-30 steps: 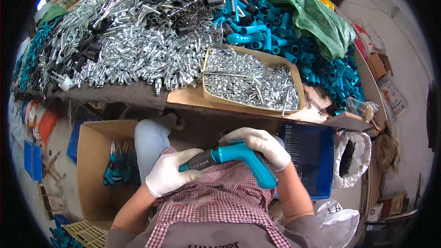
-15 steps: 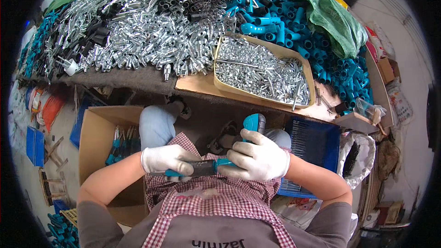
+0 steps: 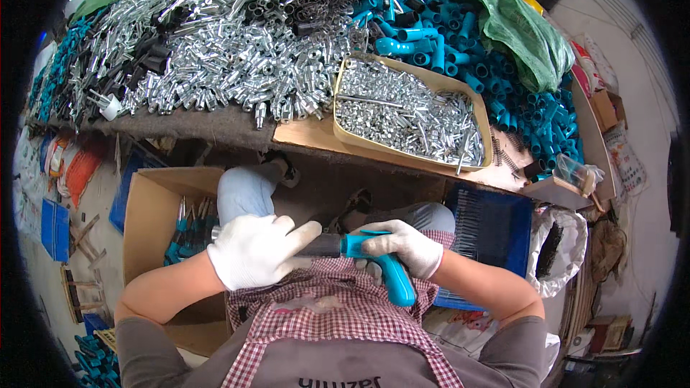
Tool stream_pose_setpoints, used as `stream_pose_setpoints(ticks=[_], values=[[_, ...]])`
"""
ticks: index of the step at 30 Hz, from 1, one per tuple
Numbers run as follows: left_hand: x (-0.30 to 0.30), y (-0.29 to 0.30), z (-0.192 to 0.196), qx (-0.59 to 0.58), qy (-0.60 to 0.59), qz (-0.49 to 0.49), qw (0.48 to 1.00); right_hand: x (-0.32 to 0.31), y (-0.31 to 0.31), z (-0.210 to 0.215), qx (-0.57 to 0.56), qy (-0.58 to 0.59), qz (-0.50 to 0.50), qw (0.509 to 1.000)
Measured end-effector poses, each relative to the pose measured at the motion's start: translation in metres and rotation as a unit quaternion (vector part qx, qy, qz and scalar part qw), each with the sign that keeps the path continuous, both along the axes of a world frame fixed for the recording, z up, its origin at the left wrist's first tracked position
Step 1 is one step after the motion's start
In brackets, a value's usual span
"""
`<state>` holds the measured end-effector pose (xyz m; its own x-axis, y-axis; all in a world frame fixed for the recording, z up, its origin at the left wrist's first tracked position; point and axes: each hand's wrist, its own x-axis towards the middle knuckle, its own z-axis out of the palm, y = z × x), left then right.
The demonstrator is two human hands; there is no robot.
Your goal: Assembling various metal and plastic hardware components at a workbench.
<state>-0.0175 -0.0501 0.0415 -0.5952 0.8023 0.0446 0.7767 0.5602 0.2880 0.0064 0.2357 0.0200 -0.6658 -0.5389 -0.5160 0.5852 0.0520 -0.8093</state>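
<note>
Both my hands wear white gloves and meet over my lap. My right hand (image 3: pixel 402 248) grips a teal pistol-shaped plastic handle (image 3: pixel 388 273) whose grip points down. A dark tube (image 3: pixel 320 246) sticks out of the handle's left end, and my left hand (image 3: pixel 255 250) wraps around that tube with the fingers partly spread. A checked apron (image 3: pixel 338 316) lies beneath them.
A workbench holds heaps of silver metal parts (image 3: pixel 215 50), black tubes (image 3: pixel 316 0) and teal plastic fittings (image 3: pixel 503 93). A shallow cardboard tray (image 3: pixel 345 133) of small silver pieces sits at its front edge. A cardboard box (image 3: pixel 151 208) with finished teal tools stands at my left, a blue crate (image 3: pixel 496 237) at my right.
The teal handle has turned so its grip now points down. My left hand slid onto the dark tube at its left end, and both hands sit slightly lower over my lap.
</note>
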Motion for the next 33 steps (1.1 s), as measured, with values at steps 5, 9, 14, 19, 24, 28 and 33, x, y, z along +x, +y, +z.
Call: stream_pose_setpoints(ticks=[5,9,14,19,24,28,33], values=[[-0.020,-0.005,-0.015,0.062,0.077,-0.022,0.995,0.003,-0.005,-0.001,-0.071,-0.007,-0.019,0.997],[-0.037,-0.014,-0.018,0.013,-0.210,-0.060,0.976,-0.004,-0.017,0.013,0.198,0.548,0.156,0.798],[-0.029,0.004,-0.001,-0.059,0.027,0.064,0.996,0.001,-0.014,-0.001,-0.078,0.053,-0.117,0.989],[-0.024,-0.007,-0.045,-0.041,-0.198,0.154,0.967,0.002,-0.026,0.011,-0.129,0.327,-0.291,0.890],[0.000,-0.007,-0.063,0.204,-0.099,0.118,0.967,-0.002,-0.020,-0.021,-0.057,0.331,-0.390,0.858],[0.005,-0.003,-0.111,0.115,-0.182,0.251,0.944,0.016,-0.056,-0.007,0.053,0.454,-0.330,0.826],[0.018,-0.010,-0.092,0.246,-0.073,0.145,0.956,-0.006,-0.028,-0.005,0.026,0.396,-0.324,0.859]])
